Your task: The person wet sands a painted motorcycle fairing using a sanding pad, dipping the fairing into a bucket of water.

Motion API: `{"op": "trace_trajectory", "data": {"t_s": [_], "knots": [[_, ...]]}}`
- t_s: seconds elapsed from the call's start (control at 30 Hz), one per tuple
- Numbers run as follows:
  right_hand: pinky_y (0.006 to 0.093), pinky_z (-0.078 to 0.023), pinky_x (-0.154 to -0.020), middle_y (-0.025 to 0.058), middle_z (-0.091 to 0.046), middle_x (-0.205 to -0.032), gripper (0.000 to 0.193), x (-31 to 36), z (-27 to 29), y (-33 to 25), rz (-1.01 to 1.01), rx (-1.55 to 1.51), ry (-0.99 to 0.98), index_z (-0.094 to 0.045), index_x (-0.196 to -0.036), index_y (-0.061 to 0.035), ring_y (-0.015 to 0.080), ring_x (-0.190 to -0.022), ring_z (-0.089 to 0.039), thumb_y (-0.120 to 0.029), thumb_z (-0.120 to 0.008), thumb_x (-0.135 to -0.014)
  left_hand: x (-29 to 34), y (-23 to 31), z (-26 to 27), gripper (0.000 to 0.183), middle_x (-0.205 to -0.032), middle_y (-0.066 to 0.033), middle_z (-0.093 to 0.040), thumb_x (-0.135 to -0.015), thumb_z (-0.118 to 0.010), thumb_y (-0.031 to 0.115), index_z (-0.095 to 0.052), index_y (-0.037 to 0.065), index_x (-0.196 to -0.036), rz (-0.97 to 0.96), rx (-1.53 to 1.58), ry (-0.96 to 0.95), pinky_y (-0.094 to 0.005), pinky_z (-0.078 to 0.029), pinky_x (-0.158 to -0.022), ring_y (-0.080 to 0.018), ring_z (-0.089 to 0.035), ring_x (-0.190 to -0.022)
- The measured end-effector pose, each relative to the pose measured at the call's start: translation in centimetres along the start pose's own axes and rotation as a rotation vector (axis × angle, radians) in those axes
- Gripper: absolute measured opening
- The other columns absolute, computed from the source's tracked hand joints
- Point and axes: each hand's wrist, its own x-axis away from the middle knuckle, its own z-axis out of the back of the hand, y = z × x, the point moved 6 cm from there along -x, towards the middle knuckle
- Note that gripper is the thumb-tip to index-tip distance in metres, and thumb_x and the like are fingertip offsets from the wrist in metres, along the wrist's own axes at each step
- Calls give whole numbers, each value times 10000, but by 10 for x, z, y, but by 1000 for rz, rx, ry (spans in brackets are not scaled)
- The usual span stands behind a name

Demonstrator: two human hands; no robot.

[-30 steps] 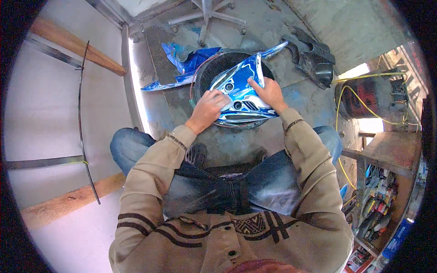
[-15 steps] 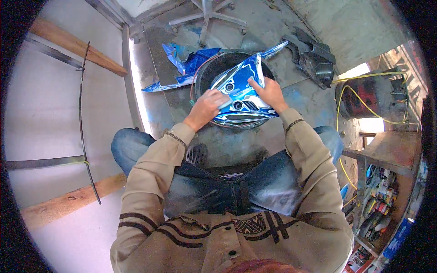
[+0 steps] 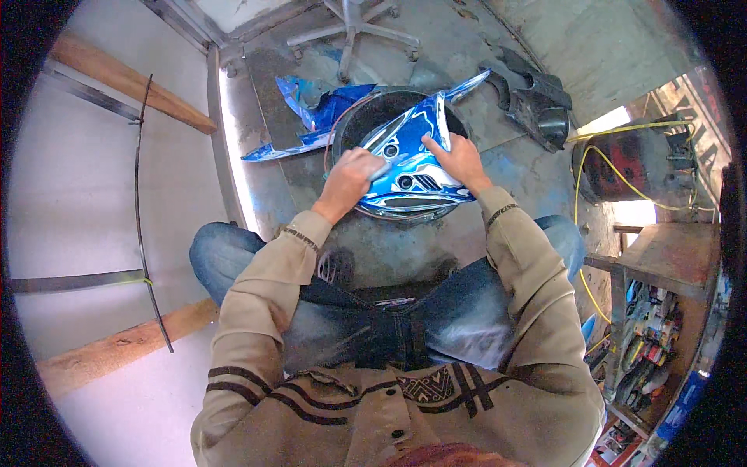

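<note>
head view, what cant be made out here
All in the head view:
Blue and white panel: underside faces away from the camera.
Pale pad: mostly covered by the left hand; full shape hidden.
Right hand: some fingers hidden behind the hand itself and the panel.
Black tub: inside mostly covered by the panel.
Wheeled stand: top cut off by the upper edge.
Shelf items: too small and crowded to tell apart.

The blue-and-white panel (image 3: 415,148) near the upper centre of the frame looked like plastic, smooth and glossy, broken by duller pale patches. The tub (image 3: 364,117) beneath it seemed matt black plastic. At upper right I saw a dull black moulded part (image 3: 537,97), at upper left a beam (image 3: 134,84) of bare, grained wood; below, the jeans (image 3: 471,315) were faded denim and the jacket (image 3: 537,303) matt cloth
</note>
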Motion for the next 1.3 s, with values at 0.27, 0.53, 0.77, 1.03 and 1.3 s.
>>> {"op": "trace_trajectory", "data": {"t_s": [0.27,0.53,0.77,1.03,1.3], "knots": [[539,-546,-847,272,-735,-954,694,0,-2,0,39,26,22,-756,-1031,-25,454,-913,-711,-695,-621,-910,-3,1,4,399,-1165,-75,-719,-769,-639,3,-723,66,-1153,-20,-24,-14,-401,-484,-955,-278,-614,-1117],[544,-544,-849,265,-736,-922,689,2,0,4,2,20,18,-758,-1001,-25,458,-892,-713,-694,-618,-912,-4,6,4,351,-1093,-48,-715,-791,-626,31,-721,90,-1124,-31,-110,-7,-402,-464,-934,-251,-615,-1091],[535,-547,-851,274,-735,-924,691,0,3,-7,24,-60,19,-759,-993,-18,458,-901,-716,-691,-625,-906,-2,-10,6,369,-1124,-44,-715,-779,-656,17,-723,92,-1134,58,-105,39,-390,-462,-948,-247,-618,-1108],[528,-553,-836,267,-738,-894,680,2,6,-11,-1,-61,9,-762,-955,-11,445,-891,-722,-678,-638,-904,-4,2,7,357,-1151,-37,-729,-761,-663,8,-739,83,-1101,16,-164,44,-403,-443,-969,-239,-624,-1092],[531,-556,-809,268,-737,-892,659,-4,5,-6,1,-22,13,-758,-939,-11,456,-869,-719,-660,-643,-910,-9,0,7,395,-1127,-27,-731,-736,-691,36,-735,94,-1124,12,-108,20,-417,-443,-965,-230,-616,-1136]]}}
